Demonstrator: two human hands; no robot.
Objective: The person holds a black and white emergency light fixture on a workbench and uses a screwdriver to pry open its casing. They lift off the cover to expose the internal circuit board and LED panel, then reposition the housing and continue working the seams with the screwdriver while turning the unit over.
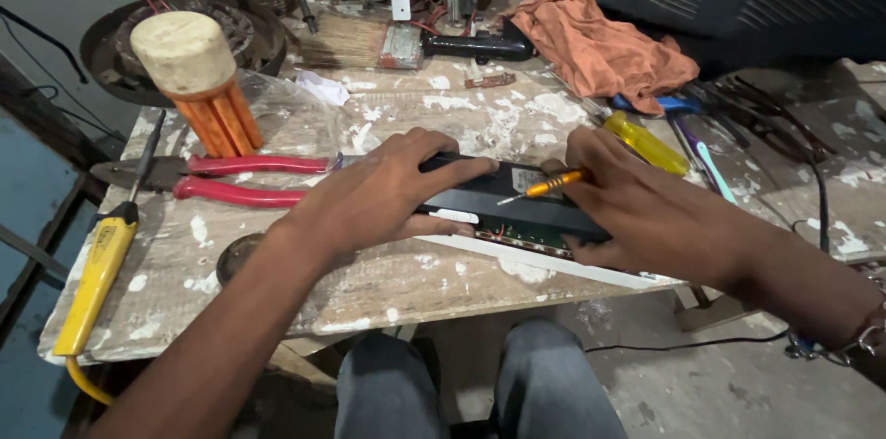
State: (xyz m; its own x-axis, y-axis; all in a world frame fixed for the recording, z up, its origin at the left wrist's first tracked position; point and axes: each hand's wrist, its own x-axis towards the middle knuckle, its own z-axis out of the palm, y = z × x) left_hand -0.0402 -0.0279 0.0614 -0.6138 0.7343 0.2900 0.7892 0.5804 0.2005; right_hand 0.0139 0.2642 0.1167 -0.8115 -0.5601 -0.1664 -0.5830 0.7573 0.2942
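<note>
The person sits at a paint-spattered wooden bench (277,282) with a long black electronic unit (517,199) lying across its near edge, a strip of green circuit board showing along its lower side. The left hand (378,194) is pressed down flat over the unit's left end, fingers (443,162) spread across the top and thumb tucked under the near edge, pinning it in place rather than gripping it closed. The right hand (637,208) wraps the right end, and between its fingertips it pinches a small orange-handled screwdriver (544,185), whose thin tip points left onto the casing just beyond those fingertips.

By the look of it, the work is at the stage of loosening or prying the cover. The next move seems to call for a steady downward hold from the left hand while the right keeps the tip seated, since a slip could skid it across the casing.

Beyond the left fingers lie red-handled pliers (231,179) and an upright orange-handled mallet (198,79). Past the right knuckles sit a yellow-handled screwdriver (646,142) and a crumpled orange rag (600,47). A yellow soldering iron (92,282) rests far out to the left.
</note>
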